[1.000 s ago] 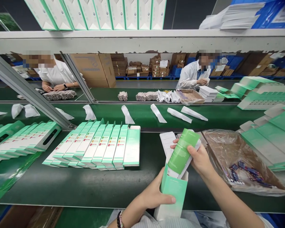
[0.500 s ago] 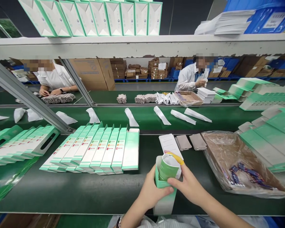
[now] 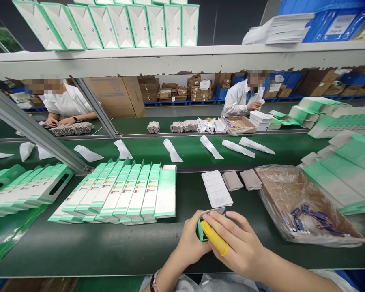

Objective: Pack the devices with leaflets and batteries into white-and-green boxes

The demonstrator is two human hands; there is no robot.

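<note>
My left hand (image 3: 191, 243) is closed around a slim green-and-white carton (image 3: 200, 231), held upright near the belt's front edge. Most of the carton is hidden by my hands. My right hand (image 3: 235, 243) lies over the carton's open top with its fingers stretched out and pressed down there. One of its fingers wears a yellow finger cot (image 3: 215, 238). Whatever is inside the carton is covered by that hand. Just beyond my hands lie a printed leaflet stack (image 3: 216, 190) and two folded grey-beige packets (image 3: 232, 181).
Several cartons (image 3: 134, 192) lean in a row at left. On the right, a plastic-lined cardboard tray (image 3: 273, 194) holds small dark tubes, beside flattened cartons (image 3: 343, 174). White pouches (image 3: 172, 150) lie along the middle belt. A metal shelf (image 3: 158, 63) crosses overhead. Two people work opposite.
The green rolled item that showed above the carton's mouth is now out of sight. My right hand has moved from gripping at its side to lying across the top. The view has shifted slightly.
</note>
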